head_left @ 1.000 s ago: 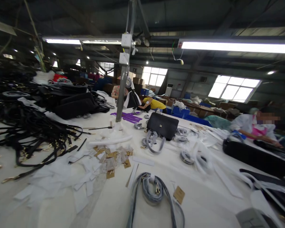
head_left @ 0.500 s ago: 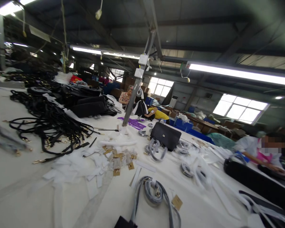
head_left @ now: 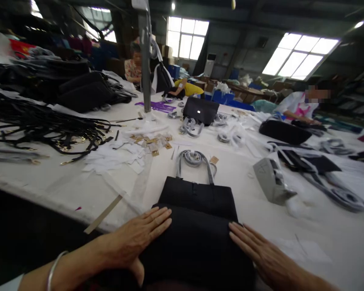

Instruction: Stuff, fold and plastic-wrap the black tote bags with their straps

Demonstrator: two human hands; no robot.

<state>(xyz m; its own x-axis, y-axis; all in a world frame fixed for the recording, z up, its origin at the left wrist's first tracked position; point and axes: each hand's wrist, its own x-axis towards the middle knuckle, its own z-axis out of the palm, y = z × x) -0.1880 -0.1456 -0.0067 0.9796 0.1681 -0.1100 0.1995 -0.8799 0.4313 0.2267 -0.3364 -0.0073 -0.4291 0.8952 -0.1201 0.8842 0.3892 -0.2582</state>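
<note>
A black handbag (head_left: 197, 246) lies at the table's near edge in front of me, its wrapped grey handles (head_left: 211, 171) stretched away from me. My left hand (head_left: 136, 234) rests on the bag's left side with fingers extended and thumb apart. On the right side, my right hand (head_left: 257, 246) lies with its fingers laid flat against the black surface. Neither hand grips anything. Between the handles sits a coiled, wrapped strap (head_left: 193, 158), and a brown tag (head_left: 214, 160) lies beside it.
Black straps with gold clasps (head_left: 75, 139) pile up at left, near white paper pieces (head_left: 118, 155). A grey metal post (head_left: 146, 60) rises from the table. A tape dispenser (head_left: 269, 180) stands at right. Another black bag (head_left: 200, 111) lies farther back. A co-worker (head_left: 300, 107) works at far right.
The view has tilted down, bringing both of my hands and most of the near bag into sight. Earlier, only its handles and a black corner showed.
</note>
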